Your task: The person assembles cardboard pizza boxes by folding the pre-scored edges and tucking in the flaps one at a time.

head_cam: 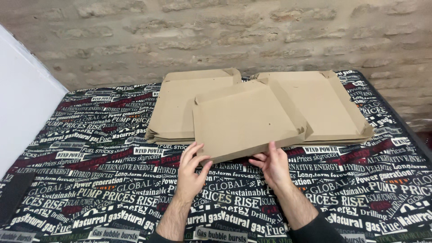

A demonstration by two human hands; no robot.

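A flat brown cardboard sheet with creased flaps [245,121] lies tilted across two stacks of the same cardboard. My left hand [191,173] grips its near left edge, thumb on top. My right hand [271,164] holds the near edge further right, fingers under it and thumb above. The sheet's near edge is lifted slightly off the cloth. The left stack [175,112] and the right stack [328,105] lie side by side behind it, each of several sheets.
The table is covered by a dark cloth printed with white and red lettering [90,180]. A brick wall [216,36] rises right behind the stacks. A white panel [22,103] stands at the left edge.
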